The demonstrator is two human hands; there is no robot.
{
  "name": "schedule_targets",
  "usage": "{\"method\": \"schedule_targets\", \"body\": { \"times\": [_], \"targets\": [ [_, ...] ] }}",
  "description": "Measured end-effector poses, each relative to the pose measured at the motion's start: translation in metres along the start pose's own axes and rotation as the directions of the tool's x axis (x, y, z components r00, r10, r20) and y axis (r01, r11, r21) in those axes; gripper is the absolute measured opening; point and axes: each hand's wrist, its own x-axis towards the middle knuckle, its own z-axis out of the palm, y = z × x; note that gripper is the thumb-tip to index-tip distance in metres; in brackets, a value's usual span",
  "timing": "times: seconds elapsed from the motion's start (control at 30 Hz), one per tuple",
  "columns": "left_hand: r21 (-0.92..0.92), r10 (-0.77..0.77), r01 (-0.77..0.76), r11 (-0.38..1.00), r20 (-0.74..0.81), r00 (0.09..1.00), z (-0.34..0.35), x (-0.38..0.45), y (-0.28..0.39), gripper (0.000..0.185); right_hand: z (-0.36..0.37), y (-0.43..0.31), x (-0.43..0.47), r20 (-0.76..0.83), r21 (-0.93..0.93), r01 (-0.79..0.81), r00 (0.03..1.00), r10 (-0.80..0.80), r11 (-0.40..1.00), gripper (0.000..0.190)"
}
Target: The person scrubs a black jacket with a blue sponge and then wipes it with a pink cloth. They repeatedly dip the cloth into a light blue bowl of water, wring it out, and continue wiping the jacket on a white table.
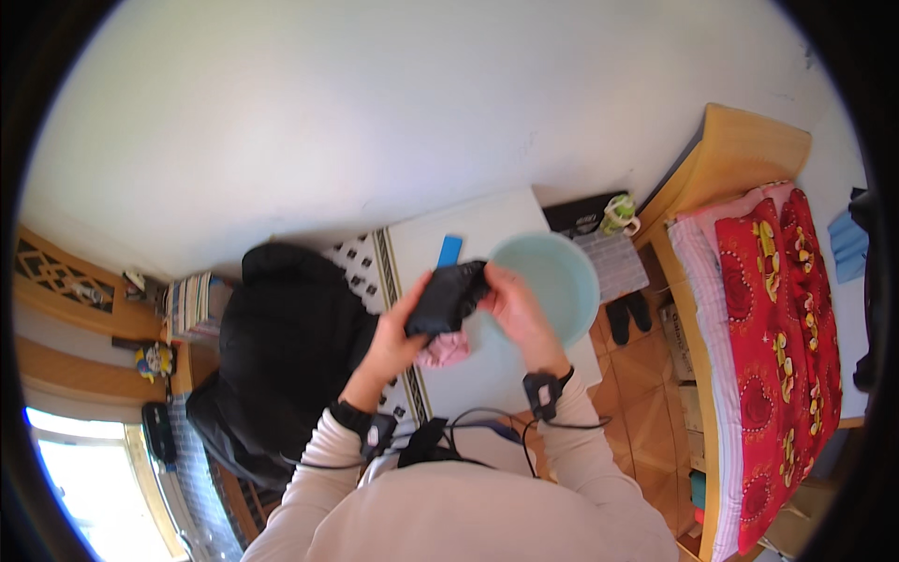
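Both hands hold a black, soft-looking item [442,298] above a white table [477,211]; its exact kind cannot be told. My left hand [386,337] grips its lower left side, the thumb beneath and the fingers along the edge. At its upper right end, my right hand [511,298] is closed on the gathered edge. A pink cloth [446,350] lies on the table just under the item, partly covered by it. Behind the item is a flat blue object [450,250]. A pale green round basin [569,281] stands at the right, partly behind my right hand.
A black padded jacket [295,351] is heaped at the left, beside stacked books [193,305]. To the right are a small grey brick-patterned surface [611,263], a green and white item [619,214], dark shoes [628,316] and a bed with a red quilt [772,351]. Cables cross near my wrists.
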Motion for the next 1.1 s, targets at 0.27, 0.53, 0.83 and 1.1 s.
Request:
{"method": "schedule_targets", "body": {
  "times": [0.27,0.53,0.83,1.1],
  "targets": [
    [-0.923,-0.363,-0.018,0.385,-0.169,0.916,-0.073,-0.045,-0.037,0.047,-0.064,0.127,0.016,0.411,-0.823,0.473,0.878,-0.245,0.316,0.035],
    [-0.927,-0.382,-0.002,0.376,-0.157,0.911,-0.081,-0.071,-0.046,0.06,-0.097,0.242,0.027,0.534,-0.765,0.536,0.838,0.114,-0.359,0.037],
    [-0.919,-0.4,-0.063,0.388,-0.23,0.887,-0.118,-0.079,-0.036,0.059,-0.049,0.185,0.037,-0.199,-0.734,-0.033,0.965,-0.17,0.678,0.023],
    [-0.477,0.085,-0.215,0.852,-0.281,0.956,-0.104,-0.055,-0.006,0.067,0.119,0.08,-0.013,0.395,-0.144,0.497,0.822,-0.411,0.856,0.055]
  ]
}}
